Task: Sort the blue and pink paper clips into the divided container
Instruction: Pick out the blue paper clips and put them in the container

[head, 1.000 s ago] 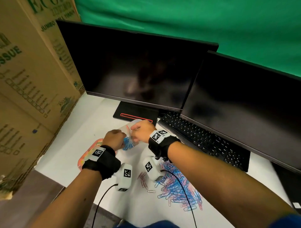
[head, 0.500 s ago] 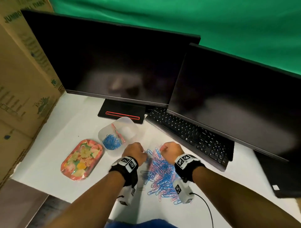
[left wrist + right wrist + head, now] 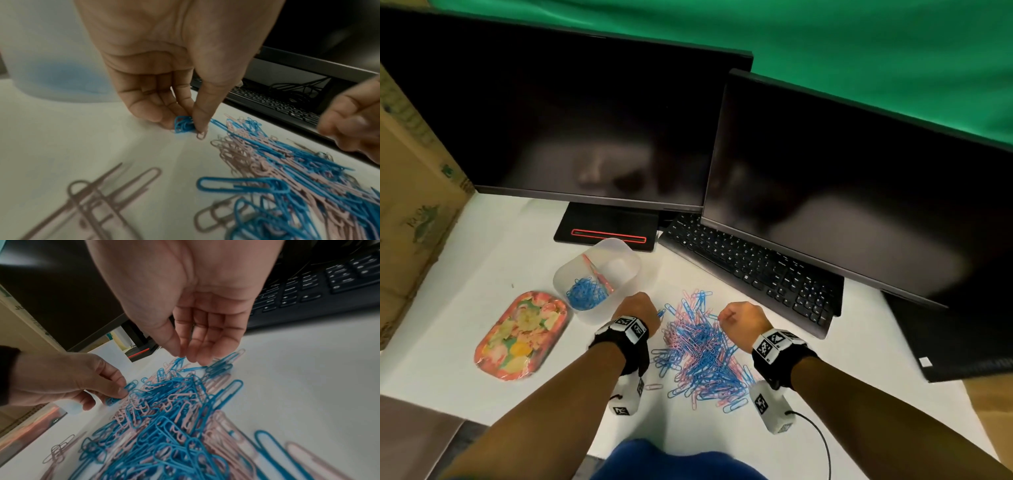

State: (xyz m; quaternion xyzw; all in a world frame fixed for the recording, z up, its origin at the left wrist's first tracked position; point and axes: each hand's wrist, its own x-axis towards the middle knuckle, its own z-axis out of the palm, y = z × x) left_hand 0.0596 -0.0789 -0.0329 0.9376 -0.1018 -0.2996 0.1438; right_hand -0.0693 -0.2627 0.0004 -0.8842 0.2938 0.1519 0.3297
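Observation:
A mixed pile of blue and pink paper clips [image 3: 698, 349] lies on the white table in front of me. The translucent divided container [image 3: 631, 263] stands to its upper left. Blue clips [image 3: 585, 294] fill its near compartment, and a few pink clips [image 3: 599, 275] lie along the divider. My left hand [image 3: 185, 125] is down at the pile's left edge, thumb and fingers pinching a small bunch of blue clips [image 3: 183, 125]. My right hand [image 3: 191, 356] hovers over the pile's far edge with fingers hanging loosely, holding nothing.
A flowered oval tray [image 3: 522, 335] lies left of the container. A black keyboard [image 3: 753, 270] and two dark monitors [image 3: 585, 130] close off the back and right. Cardboard boxes [image 3: 410, 205] wall the left. A few pink clips [image 3: 654, 386] lie apart by my left wrist.
Both hands have come back from above the container to the pile. My left hand has closed on some blue clips. The view has swung right and down.

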